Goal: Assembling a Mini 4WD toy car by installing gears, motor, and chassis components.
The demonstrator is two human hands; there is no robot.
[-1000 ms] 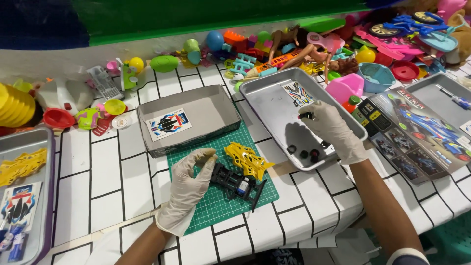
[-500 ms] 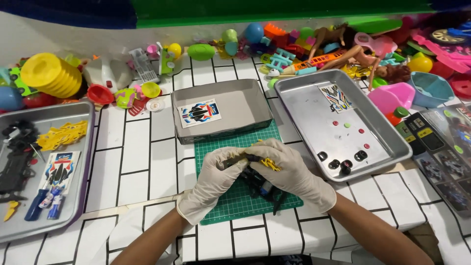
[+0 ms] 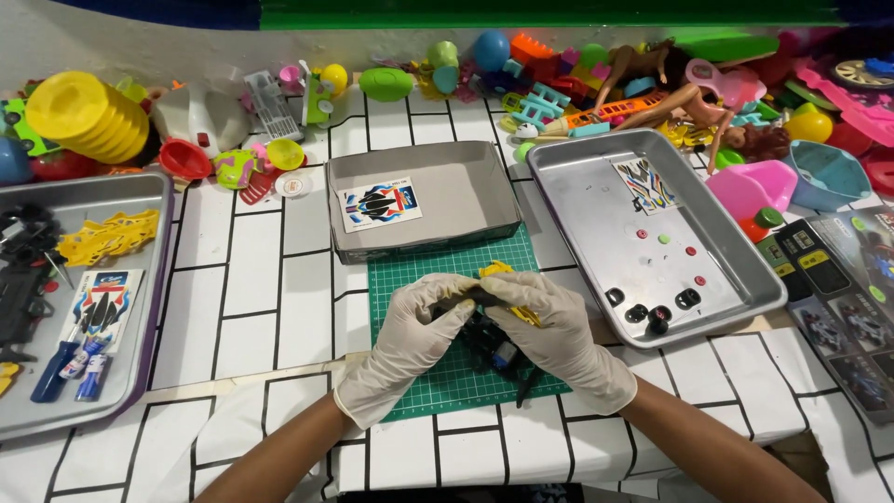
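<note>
Toy car (image 3: pixel 494 345), black chassis with yellow body piece on top, is held low over the green mat (image 3: pixel 419 279) near the bench's front edge. Both gloved hands are closed around it: left hand (image 3: pixel 410 349) curled over the near-left side, fingers bent onto the yellow piece; right hand (image 3: pixel 559 340) wrapped over the top and right side. Most of the car is hidden under the gloves.

Judged light, hard plastic, made of small clipped-together parts; thin yellow piece likely to flex or snap if squeezed. Gloves may slip on smooth plastic. Best gripped by the black chassis sides, not the yellow piece.

Just behind the mat, a grey box (image 3: pixel 424 196) with a sticker sheet inside. To the right, a metal tray (image 3: pixel 736 289) with small wheels, coloured bits and another sticker sheet. At far left, a second tray (image 3: pixel 140 373) with yellow and black parts and blue tools. Mixed plastic toys (image 3: pixel 577 84) are heaped along the back wall
</note>
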